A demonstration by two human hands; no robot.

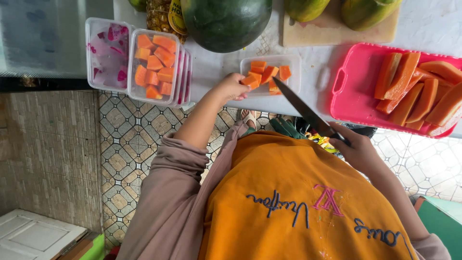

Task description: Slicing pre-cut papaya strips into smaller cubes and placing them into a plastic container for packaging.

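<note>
Now, papaya into the tub
Left hand (232, 86) grips a papaya chunk (250, 81) at the clear tub (293, 72) (half full); right hand (358, 149) clasps the knife (308, 113).

I'm looking down at a fruit-cutting stall or home prep counter: whole watermelon (226, 21), clear tubs of papaya cubes (155, 65), a pink tray (349, 89) of slices, patterned floor tiles (130, 130) below.

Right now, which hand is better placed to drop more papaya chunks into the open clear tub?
Probably the left. The left hand is already at the rim of the clear tub, holding orange papaya chunks. The right hand grips the knife back from the table edge, blade angled over the tub.
</note>
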